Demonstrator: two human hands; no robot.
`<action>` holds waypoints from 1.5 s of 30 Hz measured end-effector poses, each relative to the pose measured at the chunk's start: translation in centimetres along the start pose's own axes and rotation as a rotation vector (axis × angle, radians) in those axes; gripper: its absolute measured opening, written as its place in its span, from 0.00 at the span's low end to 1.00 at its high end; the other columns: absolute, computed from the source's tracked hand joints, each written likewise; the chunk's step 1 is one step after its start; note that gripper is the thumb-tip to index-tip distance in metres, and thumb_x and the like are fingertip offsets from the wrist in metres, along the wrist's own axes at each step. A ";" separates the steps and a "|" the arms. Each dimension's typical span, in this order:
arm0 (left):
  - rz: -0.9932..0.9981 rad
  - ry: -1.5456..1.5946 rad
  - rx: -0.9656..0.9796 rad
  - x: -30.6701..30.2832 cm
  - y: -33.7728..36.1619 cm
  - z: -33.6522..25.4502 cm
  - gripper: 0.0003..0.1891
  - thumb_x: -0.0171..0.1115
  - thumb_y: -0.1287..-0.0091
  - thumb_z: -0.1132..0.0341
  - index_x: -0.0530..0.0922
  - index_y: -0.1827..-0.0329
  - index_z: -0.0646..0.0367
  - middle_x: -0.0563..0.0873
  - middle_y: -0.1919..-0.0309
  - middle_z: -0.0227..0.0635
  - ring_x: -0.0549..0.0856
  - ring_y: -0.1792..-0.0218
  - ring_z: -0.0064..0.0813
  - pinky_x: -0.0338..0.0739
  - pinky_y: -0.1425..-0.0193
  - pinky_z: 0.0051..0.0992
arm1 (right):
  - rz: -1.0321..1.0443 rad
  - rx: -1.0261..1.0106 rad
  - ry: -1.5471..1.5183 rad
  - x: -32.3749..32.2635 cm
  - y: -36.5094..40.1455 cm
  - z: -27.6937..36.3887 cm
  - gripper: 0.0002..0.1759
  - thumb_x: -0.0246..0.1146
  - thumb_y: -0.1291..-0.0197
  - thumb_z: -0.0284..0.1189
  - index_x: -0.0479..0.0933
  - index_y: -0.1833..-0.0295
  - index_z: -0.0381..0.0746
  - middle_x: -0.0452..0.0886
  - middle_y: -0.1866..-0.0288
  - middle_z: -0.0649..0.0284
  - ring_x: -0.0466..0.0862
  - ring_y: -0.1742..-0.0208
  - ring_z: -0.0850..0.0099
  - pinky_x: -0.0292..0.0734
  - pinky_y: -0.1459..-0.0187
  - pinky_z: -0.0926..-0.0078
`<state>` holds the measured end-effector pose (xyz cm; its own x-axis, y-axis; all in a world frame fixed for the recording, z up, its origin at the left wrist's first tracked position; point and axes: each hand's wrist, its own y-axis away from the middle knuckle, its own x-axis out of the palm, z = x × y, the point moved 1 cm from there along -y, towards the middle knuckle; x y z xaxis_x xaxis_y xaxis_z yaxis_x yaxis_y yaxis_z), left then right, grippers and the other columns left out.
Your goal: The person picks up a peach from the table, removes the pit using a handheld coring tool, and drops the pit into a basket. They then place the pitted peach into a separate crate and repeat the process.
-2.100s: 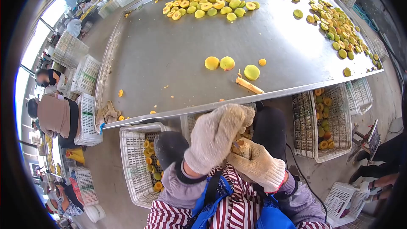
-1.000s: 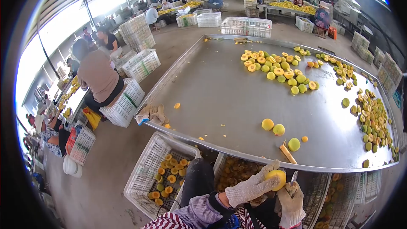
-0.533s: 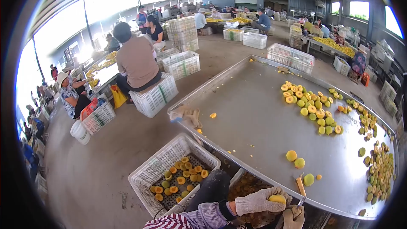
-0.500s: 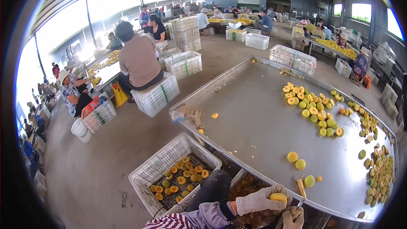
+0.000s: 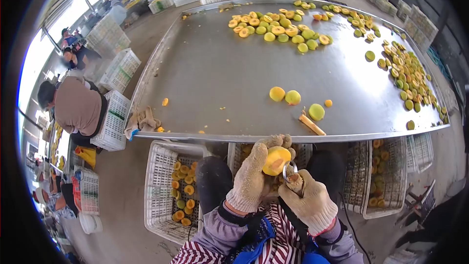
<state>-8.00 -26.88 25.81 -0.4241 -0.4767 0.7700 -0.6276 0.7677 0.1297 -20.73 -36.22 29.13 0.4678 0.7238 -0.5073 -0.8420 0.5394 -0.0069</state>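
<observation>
My left hand (image 5: 251,178), in a worn knitted glove, holds a yellow fruit (image 5: 276,161) just in front of the table's near edge. Against that fruit's right side rests a metal ring-shaped tool (image 5: 290,170). My right hand (image 5: 311,200), also gloved, is closed round the tool's handle. Beyond my hands, on the metal table (image 5: 210,88), lie a few whole fruits (image 5: 293,97) and a wooden-looking stick (image 5: 311,124).
Halved fruits (image 5: 283,27) cover the table's far side, with more (image 5: 410,76) at the right. A crate of halves (image 5: 159,190) stands left of my legs, another crate (image 5: 360,181) right. A cloth (image 5: 141,121) lies at the table's left corner. A seated person (image 5: 78,105) is at left.
The view has swung right and down, so the table and both hands now appear nearer the middle. The ring tool is now clearly visible against the fruit.
</observation>
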 end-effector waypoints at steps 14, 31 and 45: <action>-0.012 -0.163 0.184 3.2 1.1 1.6 0.34 0.52 0.22 0.41 0.68 0.26 0.60 0.77 0.31 0.44 0.82 0.38 0.39 0.82 0.36 0.37 | -0.020 -0.084 0.034 -0.2 0.3 -0.2 0.15 0.72 0.39 0.31 0.75 0.54 0.35 0.82 0.74 0.52 0.87 0.73 0.54 0.79 0.71 0.64; 0.324 -0.278 0.019 3.5 0.6 -1.6 0.35 0.66 0.31 0.65 0.64 0.21 0.59 0.71 0.26 0.47 0.72 0.25 0.43 0.68 0.22 0.42 | 0.257 0.384 -0.412 -1.6 0.1 -1.3 0.18 0.69 0.35 0.38 0.78 0.47 0.37 0.86 0.63 0.56 0.86 0.61 0.66 0.80 0.56 0.68; 0.068 -0.552 0.005 3.1 0.0 -0.6 0.41 0.40 0.22 0.32 0.76 0.34 0.66 0.87 0.46 0.47 0.88 0.47 0.36 0.83 0.40 0.33 | -0.126 -0.193 0.154 -1.4 1.0 -0.2 0.15 0.74 0.42 0.34 0.74 0.61 0.40 0.78 0.81 0.58 0.83 0.81 0.58 0.78 0.77 0.66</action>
<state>-8.91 -28.11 28.54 -0.7418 -0.5810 0.3350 -0.5896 0.8030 0.0870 -22.25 -36.79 29.70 0.5382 0.5742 -0.6169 -0.8222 0.5187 -0.2345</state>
